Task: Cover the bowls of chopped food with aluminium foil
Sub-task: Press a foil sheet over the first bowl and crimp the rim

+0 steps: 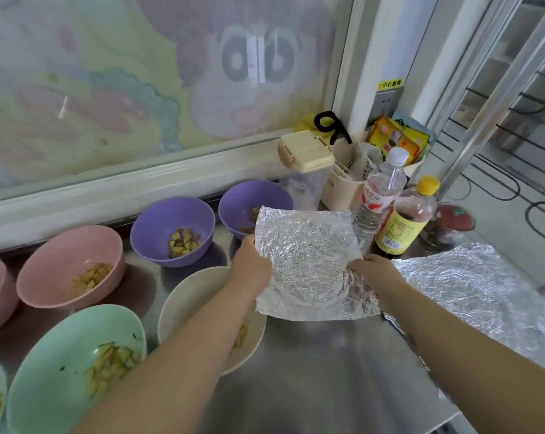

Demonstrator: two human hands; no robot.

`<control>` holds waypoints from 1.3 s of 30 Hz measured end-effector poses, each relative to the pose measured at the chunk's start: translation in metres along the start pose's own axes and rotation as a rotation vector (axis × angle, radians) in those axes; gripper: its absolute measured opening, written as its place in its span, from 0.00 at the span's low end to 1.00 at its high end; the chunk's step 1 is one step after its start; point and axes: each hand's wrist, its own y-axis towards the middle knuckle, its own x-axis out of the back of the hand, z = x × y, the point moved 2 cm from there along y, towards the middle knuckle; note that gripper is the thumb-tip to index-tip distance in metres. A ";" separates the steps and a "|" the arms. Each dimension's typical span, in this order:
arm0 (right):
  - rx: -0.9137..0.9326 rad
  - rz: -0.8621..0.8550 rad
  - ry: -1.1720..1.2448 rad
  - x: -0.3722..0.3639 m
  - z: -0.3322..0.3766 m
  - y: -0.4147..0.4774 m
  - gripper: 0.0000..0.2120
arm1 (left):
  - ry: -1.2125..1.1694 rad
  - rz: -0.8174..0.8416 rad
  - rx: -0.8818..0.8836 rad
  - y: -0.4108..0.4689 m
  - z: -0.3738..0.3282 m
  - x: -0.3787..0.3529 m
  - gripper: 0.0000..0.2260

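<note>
kitchen worktop, food and bottles at hand

a steel counter (327, 371) under a window (139, 73) holds bowls (45, 277) of chopped food, a sauce bottle (402, 227), a water bottle (380, 195), a lidded canister (305, 151), seasoning packets (396, 142) and crinkled foil (308, 264): a kitchen's cooking gear.

Bright, soft daylight, probably through the window (114, 89), glints on the foil (308, 264); edges bow (wide lens).
</note>
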 end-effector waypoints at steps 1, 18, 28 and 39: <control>0.001 0.005 0.014 0.000 -0.001 0.000 0.02 | 0.021 0.018 0.005 0.005 0.003 -0.002 0.19; -0.023 -0.044 0.107 0.047 -0.017 -0.055 0.04 | 0.221 0.086 -0.148 -0.040 -0.004 -0.021 0.18; -0.067 -0.187 0.186 0.058 -0.086 -0.130 0.17 | 0.323 0.206 -0.371 -0.098 0.009 -0.040 0.36; -0.094 -0.241 0.262 0.059 -0.121 -0.179 0.30 | 0.371 0.239 -0.300 -0.155 0.019 -0.052 0.37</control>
